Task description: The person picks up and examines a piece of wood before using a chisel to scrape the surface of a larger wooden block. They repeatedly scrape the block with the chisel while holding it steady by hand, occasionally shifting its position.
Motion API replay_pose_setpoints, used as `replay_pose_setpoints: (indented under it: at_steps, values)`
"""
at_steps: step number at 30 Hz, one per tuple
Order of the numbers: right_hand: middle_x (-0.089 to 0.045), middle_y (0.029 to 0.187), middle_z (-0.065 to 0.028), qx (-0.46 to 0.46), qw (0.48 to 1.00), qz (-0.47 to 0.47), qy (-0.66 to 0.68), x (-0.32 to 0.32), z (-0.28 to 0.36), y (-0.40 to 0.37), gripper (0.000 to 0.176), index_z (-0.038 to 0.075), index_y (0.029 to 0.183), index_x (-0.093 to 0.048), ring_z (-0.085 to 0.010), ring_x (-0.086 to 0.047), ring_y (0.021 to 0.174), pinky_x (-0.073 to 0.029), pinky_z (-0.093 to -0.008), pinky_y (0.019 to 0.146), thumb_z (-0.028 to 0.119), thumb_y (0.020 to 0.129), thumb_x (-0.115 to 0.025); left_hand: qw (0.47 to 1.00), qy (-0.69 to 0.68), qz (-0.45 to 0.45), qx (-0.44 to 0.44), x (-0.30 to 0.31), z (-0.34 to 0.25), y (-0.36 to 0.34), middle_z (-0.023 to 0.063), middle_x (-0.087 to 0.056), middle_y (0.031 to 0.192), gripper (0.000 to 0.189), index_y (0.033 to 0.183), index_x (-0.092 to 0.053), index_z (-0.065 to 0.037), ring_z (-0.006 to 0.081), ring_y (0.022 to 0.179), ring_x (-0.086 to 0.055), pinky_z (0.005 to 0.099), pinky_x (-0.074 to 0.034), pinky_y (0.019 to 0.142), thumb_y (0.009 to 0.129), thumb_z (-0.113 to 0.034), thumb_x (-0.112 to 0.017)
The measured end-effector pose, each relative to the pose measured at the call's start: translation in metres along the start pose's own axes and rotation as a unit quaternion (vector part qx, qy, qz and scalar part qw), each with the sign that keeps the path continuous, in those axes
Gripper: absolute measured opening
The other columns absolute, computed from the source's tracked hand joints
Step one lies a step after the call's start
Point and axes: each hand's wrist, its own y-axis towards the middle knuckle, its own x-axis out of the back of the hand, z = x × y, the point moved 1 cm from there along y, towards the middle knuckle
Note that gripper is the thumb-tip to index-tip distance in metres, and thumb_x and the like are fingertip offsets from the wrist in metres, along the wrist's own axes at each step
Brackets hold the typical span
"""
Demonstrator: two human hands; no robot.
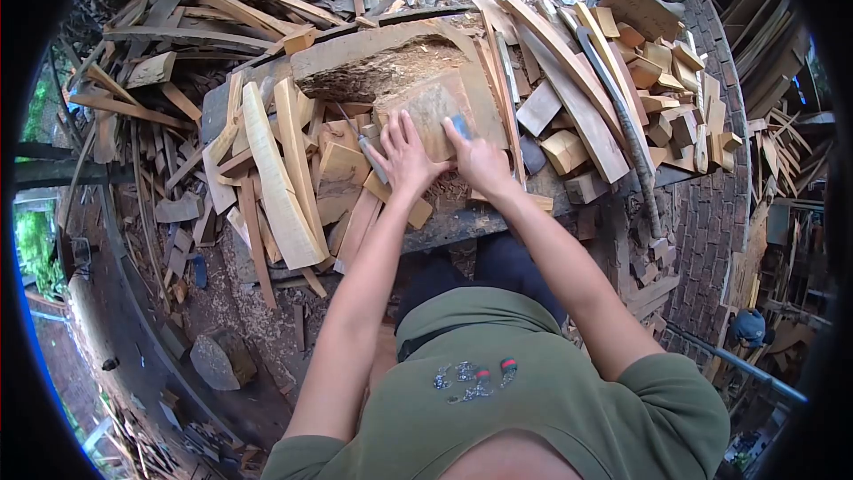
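Observation:
My left hand (409, 158) lies with spread fingers on the near left part of a thick, pale wooden block (428, 107). My right hand (481, 164) is beside it at the block's near right edge. Its index finger points forward over the wood, next to a small blue patch (461, 127), while the other fingers curl under; whether they hold anything is hidden. Behind the block is a larger slab (382, 58) with a rough, crumbling hollow. Left of my left hand lies a thin tool with a greyish handle (371, 158), partly hidden among wood pieces.
A long curved pale plank (275, 182) leans over the bench's left side. On the right are long strips (569, 67), a dark rod (622, 116) and a pile of cut blocks (662, 71). Scrap wood (222, 22) heaps up behind; a stump (222, 360) stands lower left.

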Motion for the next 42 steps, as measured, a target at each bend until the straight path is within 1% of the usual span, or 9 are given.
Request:
replay_pose_setpoints:
  at_steps: [2,6,10,21,27,31,33,38,42]
  values:
    - [-0.065,0.083,-0.0277,-0.02,0.998,0.059,-0.003,0.008,0.005,-0.023,0.057,0.026,0.143,-0.038,-0.0416,-0.067,0.077,-0.052,-0.0531,0.068,0.012,0.088,-0.045,0.999,0.018,0.034,-0.002,0.003,0.004,0.001,0.0147,0.0,0.159,0.141,0.151,-0.002,-0.003,0.0353,0.145,-0.003,0.0656,-0.004,0.11,0.05,-0.06,-0.082]
    - [-0.067,0.081,-0.022,0.031,0.998,0.031,-0.035,0.005,0.0,-0.006,0.056,0.021,0.142,-0.04,-0.0378,-0.068,0.075,-0.054,-0.0486,0.066,0.015,0.088,-0.047,0.999,0.014,0.04,-0.017,0.002,0.007,0.005,0.014,0.005,0.159,0.148,0.151,0.001,-0.007,0.0371,0.145,0.0,0.0689,-0.005,0.108,0.044,-0.064,-0.083]
    - [-0.066,0.09,-0.0246,0.006,0.999,0.038,-0.031,0.003,0.0,0.052,0.06,0.024,0.144,-0.035,-0.0408,-0.067,0.083,-0.053,-0.0493,0.071,0.016,0.087,-0.052,0.997,0.021,0.076,-0.016,0.0,0.016,0.012,0.0145,0.008,0.158,0.153,0.151,0.003,-0.007,0.0351,0.146,0.007,0.0687,0.003,0.108,0.04,-0.076,-0.077]
    - [-0.065,0.071,-0.0235,0.07,0.996,0.016,-0.059,0.005,-0.013,-0.017,0.057,0.022,0.141,-0.042,-0.0384,-0.067,0.066,-0.054,-0.0485,0.059,0.013,0.085,-0.049,0.996,-0.064,0.06,-0.011,-0.01,0.031,0.016,0.0149,0.016,0.157,0.154,0.15,0.012,-0.011,0.0389,0.145,0.006,0.0661,-0.002,0.11,0.043,-0.077,-0.076]
    - [-0.065,0.076,-0.0251,0.089,0.995,-0.036,-0.039,-0.009,-0.002,0.054,0.058,0.024,0.142,-0.04,-0.0423,-0.066,0.071,-0.053,-0.0521,0.063,0.009,0.086,-0.046,0.997,-0.05,0.052,0.021,-0.004,0.025,0.006,0.0125,0.012,0.158,0.152,0.15,0.011,-0.009,0.0359,0.146,0.003,0.0657,-0.001,0.11,0.045,-0.075,-0.076]
    - [-0.065,0.076,-0.0253,0.098,0.994,-0.028,-0.026,0.0,-0.001,0.017,0.059,0.025,0.142,-0.04,-0.0414,-0.066,0.071,-0.053,-0.0516,0.063,0.009,0.086,-0.046,0.997,-0.062,0.041,0.03,-0.012,0.021,-0.004,0.0104,0.011,0.159,0.148,0.149,0.015,-0.008,0.035,0.146,0.001,0.0652,-0.001,0.111,0.052,-0.075,-0.074]
    - [-0.066,0.077,-0.0229,0.107,0.992,0.036,-0.055,0.004,0.0,-0.009,0.055,0.02,0.141,-0.041,-0.0372,-0.068,0.071,-0.054,-0.0478,0.062,0.01,0.087,-0.047,0.995,-0.077,0.051,0.043,-0.016,0.021,-0.005,0.0101,0.012,0.159,0.147,0.149,0.017,-0.008,0.0352,0.146,0.001,0.0655,-0.002,0.111,0.053,-0.075,-0.073]
    - [-0.067,0.078,-0.0223,0.1,0.993,0.004,-0.06,-0.01,0.015,0.027,0.052,0.019,0.139,-0.043,-0.0372,-0.068,0.068,-0.054,-0.0485,0.06,0.012,0.088,-0.046,0.989,-0.085,0.111,0.051,-0.019,0.026,0.002,0.0085,0.017,0.158,0.147,0.147,0.022,-0.009,0.0372,0.145,-0.006,0.0656,-0.007,0.11,0.055,-0.075,-0.071]
    - [-0.067,0.084,-0.0234,0.075,0.996,0.006,-0.054,-0.013,0.024,0.055,0.055,0.023,0.142,-0.041,-0.0405,-0.067,0.076,-0.054,-0.0494,0.069,0.01,0.088,-0.042,0.99,-0.079,0.112,0.041,-0.021,0.029,0.004,0.0083,0.016,0.158,0.146,0.147,0.023,-0.01,0.038,0.145,-0.008,0.0643,-0.007,0.111,0.056,-0.075,-0.071]
